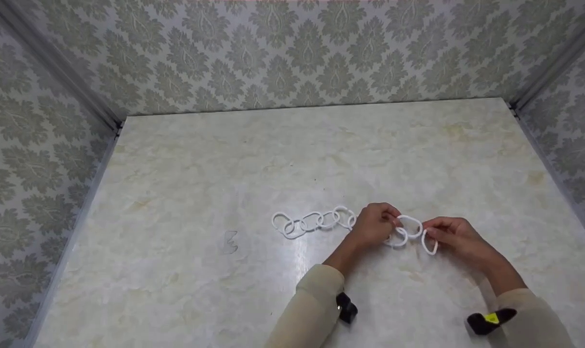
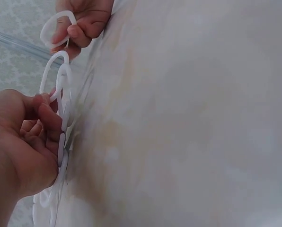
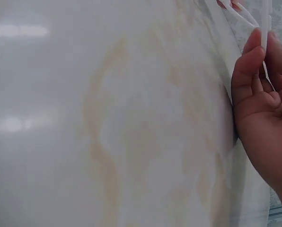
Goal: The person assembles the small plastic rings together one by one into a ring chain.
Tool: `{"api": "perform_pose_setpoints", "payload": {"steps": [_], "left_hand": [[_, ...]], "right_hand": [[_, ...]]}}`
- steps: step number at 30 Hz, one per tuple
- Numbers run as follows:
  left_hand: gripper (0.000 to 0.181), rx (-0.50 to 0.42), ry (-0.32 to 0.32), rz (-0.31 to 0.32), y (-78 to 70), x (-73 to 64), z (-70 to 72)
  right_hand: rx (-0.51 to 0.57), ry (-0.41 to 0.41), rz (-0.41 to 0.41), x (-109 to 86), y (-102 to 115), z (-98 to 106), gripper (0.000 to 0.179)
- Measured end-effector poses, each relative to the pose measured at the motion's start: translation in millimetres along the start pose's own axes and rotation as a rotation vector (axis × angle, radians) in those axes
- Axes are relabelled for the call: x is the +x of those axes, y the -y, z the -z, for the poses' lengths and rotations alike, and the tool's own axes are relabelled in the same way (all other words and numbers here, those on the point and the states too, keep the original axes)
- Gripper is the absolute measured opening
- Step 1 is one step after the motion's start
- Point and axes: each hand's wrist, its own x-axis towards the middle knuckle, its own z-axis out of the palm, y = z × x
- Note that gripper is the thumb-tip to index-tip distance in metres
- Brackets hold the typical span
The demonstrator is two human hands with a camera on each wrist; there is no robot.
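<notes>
A chain of white plastic links lies across the marbled table and runs under my left hand. In the head view, the thumb and fingertips of that hand pinch the upright end link on the right. My right hand pinches a separate white link just to the right of it. The left wrist view has the right hand's link above the end link, with a small gap between them. Part of the chain is hidden behind the left hand. In the right wrist view, thumb and forefinger hold the link edge-on.
A thin transparent piece with a wavy edge lies on the table left of the chain. Patterned wall panels enclose the table at the back and both sides. Black wrist cameras sit at the sleeves.
</notes>
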Motion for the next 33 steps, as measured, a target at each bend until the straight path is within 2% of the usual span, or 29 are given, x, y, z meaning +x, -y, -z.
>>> {"api": "perform_pose_setpoints", "payload": {"steps": [4, 8, 10, 14, 17, 21, 24, 29, 31, 33], "left_hand": [[0.012, -0.009, -0.007, 0.012, -1.2, -0.5, -1.2], [0.014, -0.043, 0.028, 0.013, -2.2, -1.3, -0.6], [0.016, -0.025, 0.063, -0.006, -2.8, -1.6, 1.2], [0.018, 0.124, 0.113, -0.097, -5.0, -0.1, 5.3], [0.015, 0.258, 0.107, -0.163, -6.8, 1.5, 7.0], [0.01, 0.357, 0.084, -0.17, -8.4, 1.5, 6.5], [0.008, 0.367, 0.067, -0.137, -9.1, -0.1, 6.0], [0.005, 0.313, 0.044, -0.104, -7.6, -2.4, 7.1], [0.005, 0.294, 0.037, -0.103, -7.1, -2.9, 7.4], [0.005, 0.277, 0.033, -0.107, -6.8, -2.9, 7.8]], "right_hand": [[-0.043, 0.048, 0.052, 1.8, -0.7, -3.2, 0.019], [-0.023, -0.007, 0.094, 3.1, 0.4, -7.3, 0.013], [-0.043, -0.05, 0.088, 4.0, 2.7, -8.6, 0.012], [-0.124, -0.077, 0.071, 6.2, 9.2, -8.2, 0.011], [-0.162, -0.049, 0.072, 7.5, 13.7, -7.0, 0.014], [-0.266, -0.051, 0.068, 7.7, 18.5, -6.6, 0.022], [-0.405, -0.095, 0.02, 6.2, 26.0, -7.2, 0.031], [-0.616, -0.156, -0.088, 2.9, 43.9, -8.0, 0.041], [-0.648, -0.173, -0.103, 1.7, 48.0, -7.7, 0.043], [-0.62, -0.183, -0.095, 0.5, 50.2, -7.3, 0.042]]}}
